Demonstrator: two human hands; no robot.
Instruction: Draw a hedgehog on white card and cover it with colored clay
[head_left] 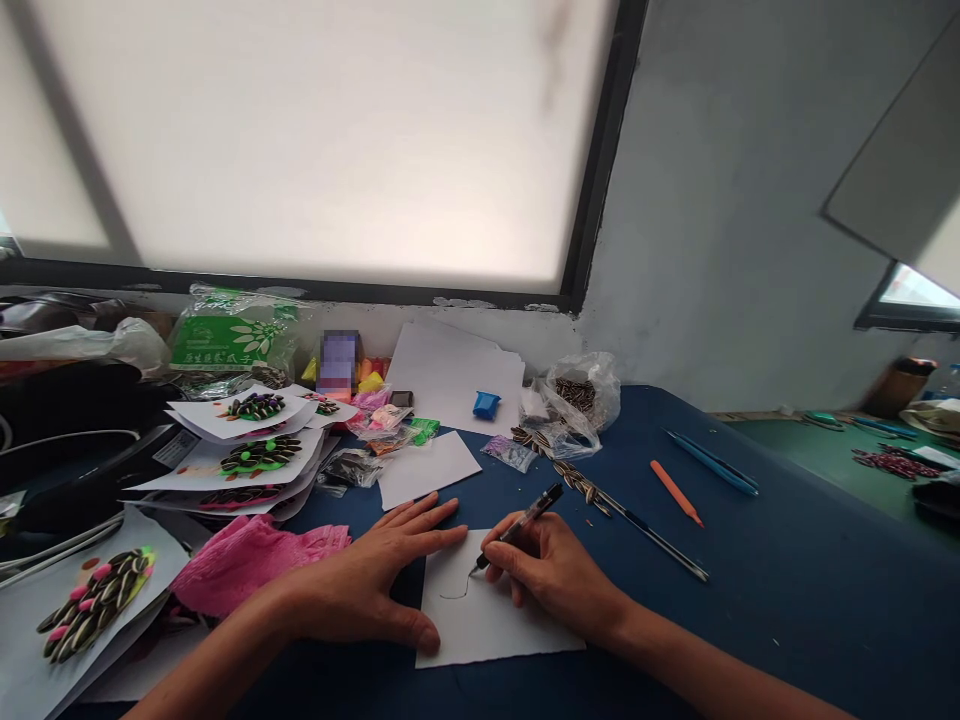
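A dark pen [527, 518] is gripped in my right hand [551, 570], its tip on a small white sheet of paper [495, 635]. A short curved line runs on the paper left of the tip. Fingers spread, my left hand [382, 575] lies with its thumb on the sheet's left edge and its fingertips at or near the top left corner. Left of that hand lies a pink cloth [259, 560]. Stacked papers with sunflower-seed hedgehog pictures [259, 455] stand behind the cloth, and another seed picture [97, 605] lies at the front left.
Sunflower seeds [574, 480] and tweezers [656, 540] lie beyond my right hand, with an orange marker [675, 493] and blue tweezers [712, 462] farther right. At the back are a bag of seeds [577, 395], a blue clay packet [486, 404], blank sheets [450, 370] and a green package [229, 340].
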